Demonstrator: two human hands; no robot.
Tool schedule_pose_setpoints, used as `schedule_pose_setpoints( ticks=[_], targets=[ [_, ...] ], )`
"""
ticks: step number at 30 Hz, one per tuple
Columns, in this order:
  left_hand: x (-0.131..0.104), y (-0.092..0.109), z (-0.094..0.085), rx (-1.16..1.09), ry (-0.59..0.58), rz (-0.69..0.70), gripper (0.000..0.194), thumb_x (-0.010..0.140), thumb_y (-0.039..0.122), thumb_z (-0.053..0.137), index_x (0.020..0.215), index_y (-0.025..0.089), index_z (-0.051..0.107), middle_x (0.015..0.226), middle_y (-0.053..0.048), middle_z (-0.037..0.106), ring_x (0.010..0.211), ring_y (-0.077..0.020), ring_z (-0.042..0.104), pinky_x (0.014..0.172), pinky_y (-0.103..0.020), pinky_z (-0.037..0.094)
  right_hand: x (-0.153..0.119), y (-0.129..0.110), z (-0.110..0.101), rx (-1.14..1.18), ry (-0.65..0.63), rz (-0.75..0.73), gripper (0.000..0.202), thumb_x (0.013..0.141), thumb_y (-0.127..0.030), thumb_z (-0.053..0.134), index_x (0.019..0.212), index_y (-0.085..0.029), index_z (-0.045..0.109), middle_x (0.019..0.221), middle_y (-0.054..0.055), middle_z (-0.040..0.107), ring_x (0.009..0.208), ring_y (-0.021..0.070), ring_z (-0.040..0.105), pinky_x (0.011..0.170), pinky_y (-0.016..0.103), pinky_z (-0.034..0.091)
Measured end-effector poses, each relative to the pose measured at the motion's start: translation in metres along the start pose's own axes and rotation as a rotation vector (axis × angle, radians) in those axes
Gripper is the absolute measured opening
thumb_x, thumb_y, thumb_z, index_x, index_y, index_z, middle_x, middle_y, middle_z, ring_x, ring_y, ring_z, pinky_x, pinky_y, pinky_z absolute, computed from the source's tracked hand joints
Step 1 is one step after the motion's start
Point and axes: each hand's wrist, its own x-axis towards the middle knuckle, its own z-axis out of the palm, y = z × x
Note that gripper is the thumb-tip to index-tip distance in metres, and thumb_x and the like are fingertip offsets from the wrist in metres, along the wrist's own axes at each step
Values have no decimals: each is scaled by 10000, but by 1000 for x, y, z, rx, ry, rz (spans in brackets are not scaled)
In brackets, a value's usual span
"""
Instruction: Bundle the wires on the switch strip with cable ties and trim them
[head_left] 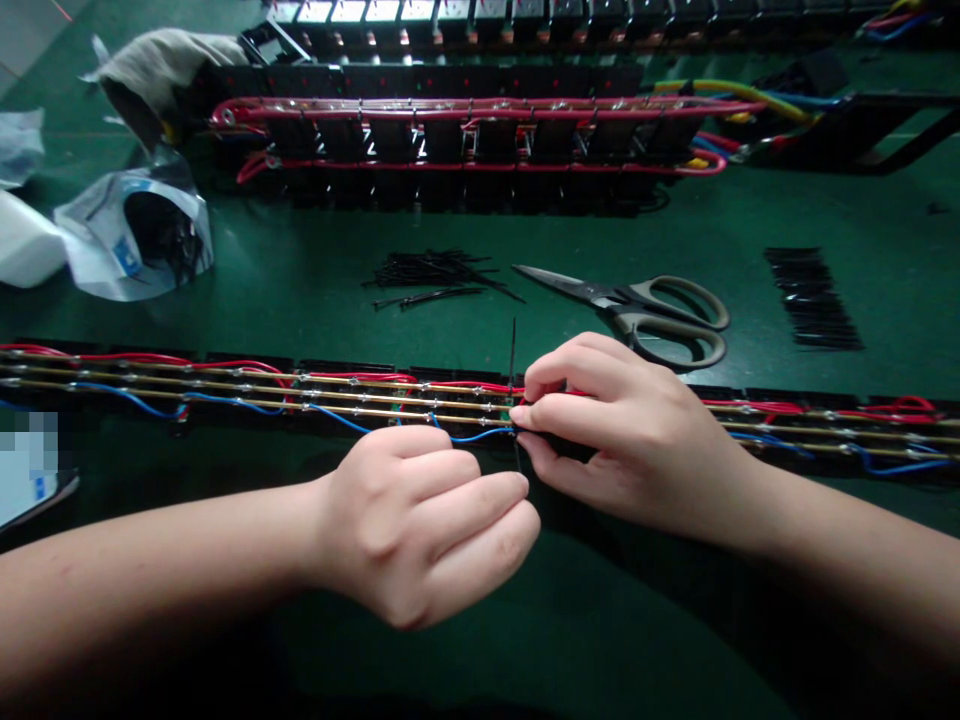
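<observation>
A long, narrow strip of black modules [337,367] crosses the table, carrying brass rods [352,393], red wires [244,368] and a blue wire [480,436]. A thin black cable tie [514,350] stands across the strip, its upper end sticking up past the far edge. My left hand [431,525] is closed in front of the strip, fingers curled at the tie's lower end; its fingertips are hidden. Thumb and fingers of my right hand [607,430] are pinched over the strip, at the tie and beside the blue wire.
Scissors [637,310] lie behind my right hand. Loose cable ties [431,272] form a pile left of them; a neat bundle of ties [814,300] is at right. Farther back stand wired module assemblies [480,135]. An opened plastic bag [135,235] and a glove [161,70] are at left.
</observation>
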Motion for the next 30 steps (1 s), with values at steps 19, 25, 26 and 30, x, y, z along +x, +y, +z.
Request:
schedule_pose_setpoints(
  ticks=[19,25,26,30],
  targets=[
    [-3,-1,4,33,-105,20,116,912,148,582,876,108,685,872,-57,776,583,-130,634,445,-301,426,0,-1,1,-55,-13,5,152,883,-160,613,735,-170,650,949,82,674,833,169,569,689,293,473],
    [-4,-2,5,55,-139,34,143,930,143,544,874,115,673,812,-52,748,599,-137,627,466,-308,413,-1,2,0,-28,-9,-11,114,881,-153,617,772,-164,649,950,83,680,828,169,574,691,292,482],
    [-4,-3,6,59,-150,36,152,936,144,535,865,121,668,799,-47,742,592,-134,618,471,-309,411,-1,2,0,-23,-8,-11,106,879,-152,619,779,-163,650,951,85,681,828,170,578,691,293,484],
    [-5,-6,7,76,-185,47,167,949,150,522,846,137,653,779,-39,726,576,-127,592,497,-311,416,0,1,0,25,0,17,60,875,-149,619,832,-168,657,942,90,688,839,181,605,717,308,504]
  ],
)
